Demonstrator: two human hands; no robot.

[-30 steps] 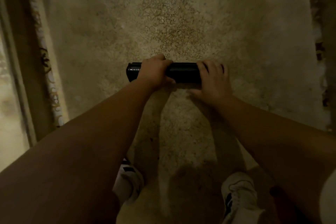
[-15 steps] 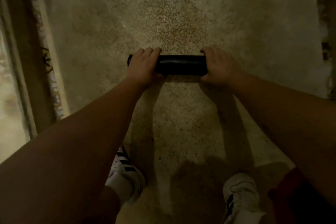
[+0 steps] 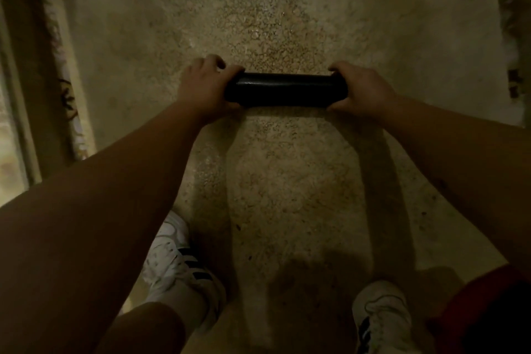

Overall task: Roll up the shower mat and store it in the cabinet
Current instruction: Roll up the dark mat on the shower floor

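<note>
Head view, looking straight down: the shower mat [image 3: 284,90] is a tight black roll, lying crosswise over the speckled beige floor [image 3: 287,195], and that roll is our landmark. The left hand [image 3: 205,86] clamps the roll's left end, fingers curled over the top, thumb tucked on the near side. The right hand [image 3: 363,89] mirrors it at the roll's right end, fingers hooked over the far edge, thumb pressed on the near side. Both grips are closed tight around the mat. Both forearms reach out long and nearly straight from the bottom corners, converging on the roll. Nearer than the roll, two white sneakers stand on the floor: the left sneaker [image 3: 178,264] with black stripes, the right sneaker [image 3: 382,313] beside it. Left of the roll, a patterned fringed edge [image 3: 61,89] runs along the floor.
</note>
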